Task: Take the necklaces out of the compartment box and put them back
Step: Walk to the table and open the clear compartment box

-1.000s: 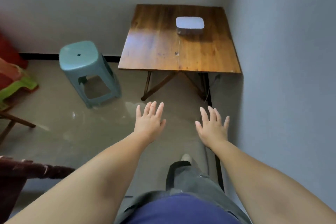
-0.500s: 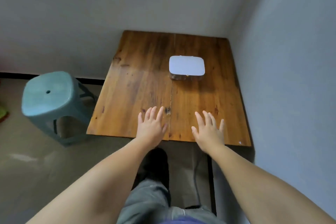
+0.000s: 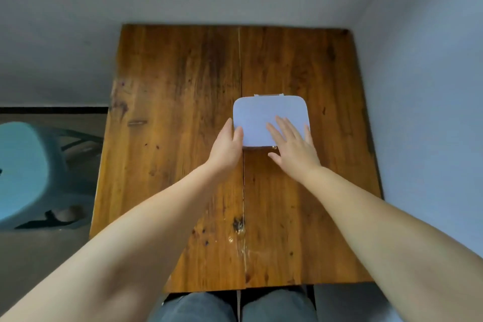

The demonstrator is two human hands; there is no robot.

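From my head camera, the white compartment box [image 3: 270,119] sits lid shut on the wooden table [image 3: 183,138], right of its centre seam. My left hand [image 3: 226,149] cups the box's near-left corner, fingers together. My right hand [image 3: 294,149] lies spread flat over its near-right lid. A teal stool [image 3: 23,172] stands left of the table.
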